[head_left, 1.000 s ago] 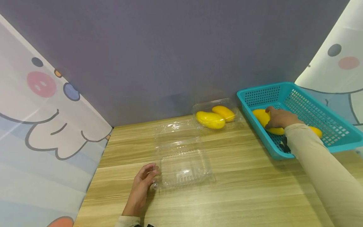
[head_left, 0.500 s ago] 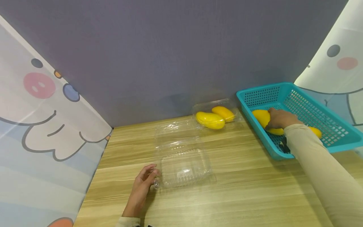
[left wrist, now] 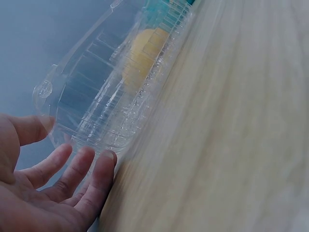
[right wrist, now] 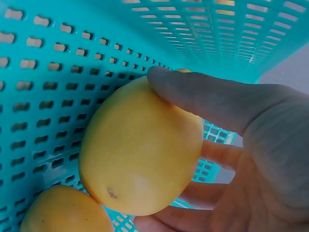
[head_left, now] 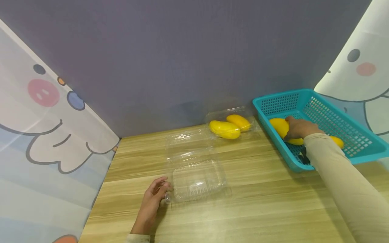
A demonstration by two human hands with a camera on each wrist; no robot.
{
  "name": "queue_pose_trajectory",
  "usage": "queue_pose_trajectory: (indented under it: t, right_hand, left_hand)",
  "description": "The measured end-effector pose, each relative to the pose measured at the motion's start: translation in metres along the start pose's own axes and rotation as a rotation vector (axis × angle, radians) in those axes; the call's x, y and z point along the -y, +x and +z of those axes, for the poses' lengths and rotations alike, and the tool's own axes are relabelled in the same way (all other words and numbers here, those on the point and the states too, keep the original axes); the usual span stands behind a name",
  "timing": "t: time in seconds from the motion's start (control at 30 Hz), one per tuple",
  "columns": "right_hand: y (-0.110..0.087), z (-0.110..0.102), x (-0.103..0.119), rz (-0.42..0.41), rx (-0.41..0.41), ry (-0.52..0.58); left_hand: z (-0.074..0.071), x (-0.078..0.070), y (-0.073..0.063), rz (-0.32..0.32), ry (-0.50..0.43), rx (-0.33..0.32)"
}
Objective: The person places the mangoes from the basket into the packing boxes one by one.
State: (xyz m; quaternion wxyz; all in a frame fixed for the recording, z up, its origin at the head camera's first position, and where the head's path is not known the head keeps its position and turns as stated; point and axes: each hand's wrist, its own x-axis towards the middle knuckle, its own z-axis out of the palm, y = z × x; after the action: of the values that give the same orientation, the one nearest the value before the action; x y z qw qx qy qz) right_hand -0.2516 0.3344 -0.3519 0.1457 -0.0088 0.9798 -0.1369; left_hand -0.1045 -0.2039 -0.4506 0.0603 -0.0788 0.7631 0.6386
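Note:
In the basket at the right, my right hand grips a yellow mango, thumb over its top and fingers curled round the other side. A second mango lies against it in the right wrist view. A clear plastic clamshell container lies unfolded on the table, its lid half toward the wall. My left hand is at the container's left edge, fingers loosely bent; in the left wrist view its thumb and fingertips are right at the rim.
The turquoise basket stands at the table's right, with another mango partly behind the right forearm. Against the grey wall, a second clear container holds two mangoes. Printed cloth panels flank the wooden table.
Both hands keep their places, the right on the mango in the basket and the left at the container's edge. Only the head view shifts very slightly.

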Motion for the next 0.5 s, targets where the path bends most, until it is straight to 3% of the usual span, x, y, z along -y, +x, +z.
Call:
queue_pose_trajectory:
  t: [0.5]
  right_hand:
    - [-0.0002, 0.0018, -0.0006, 0.008, 0.024, -0.006]
  left_hand:
    - [0.0012, 0.0017, -0.0002, -0.026, -0.012, -0.005]
